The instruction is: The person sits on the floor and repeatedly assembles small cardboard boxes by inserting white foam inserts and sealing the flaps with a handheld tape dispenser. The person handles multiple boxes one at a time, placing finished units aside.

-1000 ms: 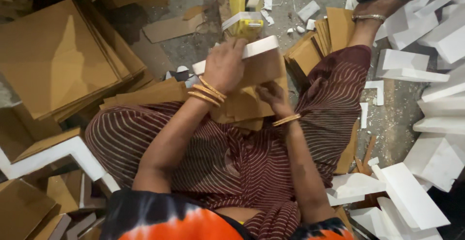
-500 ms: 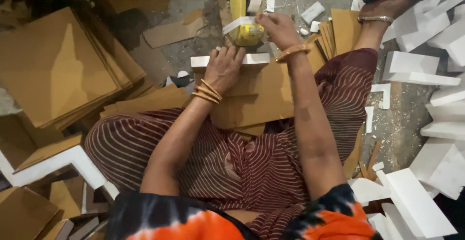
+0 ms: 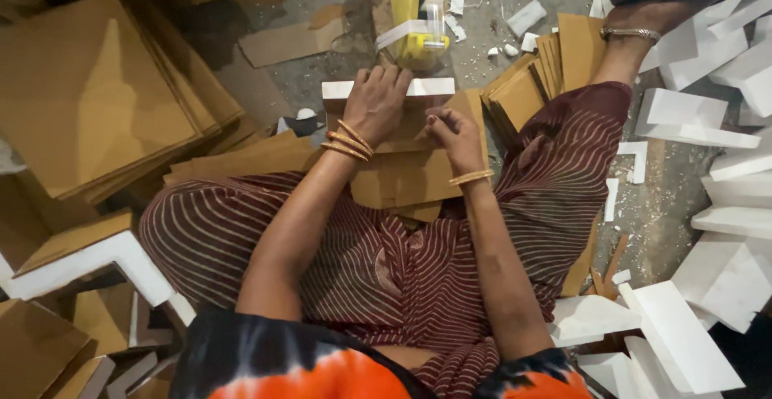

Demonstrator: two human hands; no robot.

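1. Fingers of my right hand [image 3: 454,133] pinched together on the brown cardboard piece [image 3: 402,170] across my lap.
2. L hand [image 3: 376,103] spread flat, pressing the white foam strip [image 3: 390,89] on the cardboard's far edge.
3. Yellow tape dispenser [image 3: 418,41] just beyond, on the floor.

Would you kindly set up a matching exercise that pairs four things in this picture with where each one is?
Things:
1. left hand
2. right hand
3. yellow tape dispenser
4. large stack of brown cardboard sheets

Places:
A. on the floor just beyond the white foam strip
B. far left of the picture, on the floor
C. pressed flat over the foam strip and the cardboard piece
D. fingers pinched at the cardboard's upper right edge

Pairs: 1-C, 2-D, 3-A, 4-B
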